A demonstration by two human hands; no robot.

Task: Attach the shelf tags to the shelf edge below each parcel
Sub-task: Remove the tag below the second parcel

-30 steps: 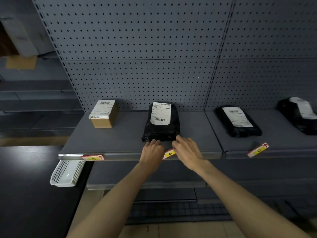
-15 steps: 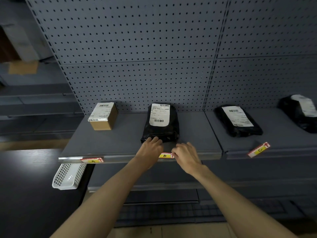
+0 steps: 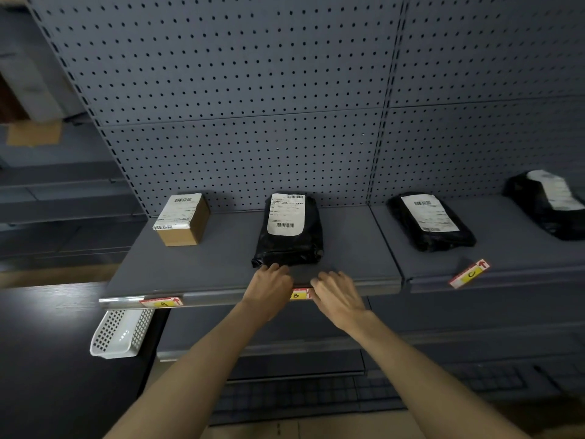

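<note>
The head camera looks forward and down at a grey shelf [image 3: 221, 258] backed by pegboard [image 3: 237, 90], with four parcels spread along it: a cardboard box [image 3: 183, 220] at far left, a black bag [image 3: 289, 231] in the middle, a second black bag [image 3: 430, 221] to its right and a third [image 3: 547, 204] at the far right edge of view. Both hands meet at the near edge of the shelf, directly in front of the middle bag. The left hand [image 3: 272, 288] lies with its fingers curled over the lip, fingertips touching the bag's near end, seemingly steadying itself there; whether it pinches anything I cannot tell. The right hand [image 3: 337, 296] presses flat-fingered against the edge strip, covering the right end of tag B [image 3: 299, 294], which sits level in the strip between the two hands; it looks like pressing, not clasping, though the fingertips are hidden. I judge this tag is being seated. Tag A [image 3: 161, 301] is already on the edge below the box. Tag C [image 3: 469, 274] lies loose and askew on the shelf top near the second bag, probably laid there ready for its turn. No tag is visible for the rightmost bag. A white perforated basket [image 3: 122, 332] hangs below the shelf's left end, seemingly empty.
</note>
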